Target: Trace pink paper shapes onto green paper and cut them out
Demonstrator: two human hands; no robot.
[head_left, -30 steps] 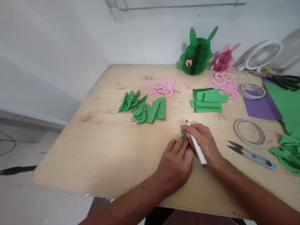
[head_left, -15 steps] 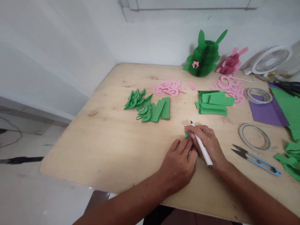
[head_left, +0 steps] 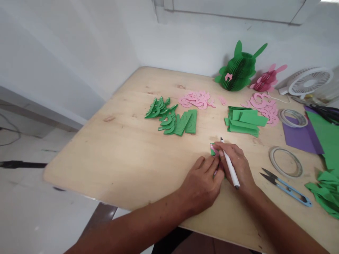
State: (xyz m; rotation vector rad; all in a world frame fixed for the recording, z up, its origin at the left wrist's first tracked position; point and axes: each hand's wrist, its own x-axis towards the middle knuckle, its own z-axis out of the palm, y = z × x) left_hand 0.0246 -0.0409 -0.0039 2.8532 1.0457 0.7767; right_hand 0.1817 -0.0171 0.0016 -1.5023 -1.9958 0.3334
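The relation that matters lies between the right hand (head_left: 235, 163), its white pen (head_left: 230, 166) and the small green paper (head_left: 212, 153) under both hands. The right grip is narrow, closed round the pen's barrel, while its fingertips also reach down to the far end of the paper. The pen's long axis slants: one dark end points away from the person and a little left, past the fingertips, and the other comes back toward the forearm. Neither end appears to be on the paper, which lies just left of the pen.

The left hand (head_left: 202, 183) sits on the near-left side of the paper, fingers bent and resting over it; whether they pinch an edge or only press down, I cannot tell. A pink piece (head_left: 215, 151) shows against the green between the two hands. Most of both is covered, but the paper seems to run roughly along the pen's slant. Both hands touch it, the right at the far end, the left nearer the body.

To the right of the right grip, apart from it, lie the snips (head_left: 289, 190) on the table (head_left: 132, 158); beyond it is a stack of green strips (head_left: 246, 121).
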